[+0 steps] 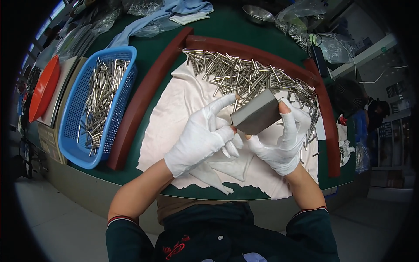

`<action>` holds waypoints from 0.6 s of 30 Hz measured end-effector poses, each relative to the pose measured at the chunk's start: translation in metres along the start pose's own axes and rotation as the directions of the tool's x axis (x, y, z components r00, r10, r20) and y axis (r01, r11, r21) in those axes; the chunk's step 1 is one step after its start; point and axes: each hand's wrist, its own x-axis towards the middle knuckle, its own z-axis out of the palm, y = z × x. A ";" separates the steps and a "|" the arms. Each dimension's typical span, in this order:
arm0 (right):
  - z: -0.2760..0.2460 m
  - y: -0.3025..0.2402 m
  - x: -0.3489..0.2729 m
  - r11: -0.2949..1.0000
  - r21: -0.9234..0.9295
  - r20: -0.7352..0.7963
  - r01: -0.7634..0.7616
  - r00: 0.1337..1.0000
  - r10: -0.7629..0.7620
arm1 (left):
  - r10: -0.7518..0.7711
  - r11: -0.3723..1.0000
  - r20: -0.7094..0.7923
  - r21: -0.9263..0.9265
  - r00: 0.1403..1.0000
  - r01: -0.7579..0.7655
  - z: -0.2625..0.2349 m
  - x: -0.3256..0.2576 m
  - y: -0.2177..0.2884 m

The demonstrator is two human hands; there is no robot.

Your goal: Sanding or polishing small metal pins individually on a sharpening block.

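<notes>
A grey rectangular block (256,114) is held up over the cloth by my right hand (286,142), its thumb at the lower edge and a finger at the right end. My left hand (203,135) is beside the block's left end, index finger stretched forward and thumb curled below. A thin metal pin (235,105) stands between those two fingertips, its lower part hidden by the block's corner. Both hands wear white gloves with some fingertips bare. Beyond them, a heap of loose metal pins (248,75) lies on the pale pink cloth (168,109).
Dark red bars (146,102) frame the cloth on the green table (227,28). To the left stands a blue plastic basket (70,118) of pins, near an orange tray (43,89). A metal bowl (258,14) and plastic bags (305,13) are at the back. White cloth scraps (209,177) lie near me.
</notes>
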 end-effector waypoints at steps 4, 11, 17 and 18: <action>0.004 0.012 -0.004 0.995 -0.072 -0.035 0.065 0.997 -0.068 | 0.053 0.998 0.008 -0.030 0.999 -0.053 0.004 -0.005 0.014; -0.007 0.009 -0.002 0.982 0.052 -0.094 -0.180 0.978 0.184 | 0.073 0.981 0.040 -0.184 0.997 -0.064 -0.011 -0.001 -0.001; -0.002 0.016 0.001 0.979 0.041 -0.155 -0.199 0.967 0.203 | 0.085 0.983 0.020 -0.167 0.996 -0.081 -0.010 0.002 -0.002; -0.002 0.017 0.000 0.978 0.049 -0.165 -0.203 0.964 0.209 | 0.088 0.980 0.010 -0.182 0.996 -0.084 -0.010 0.002 -0.001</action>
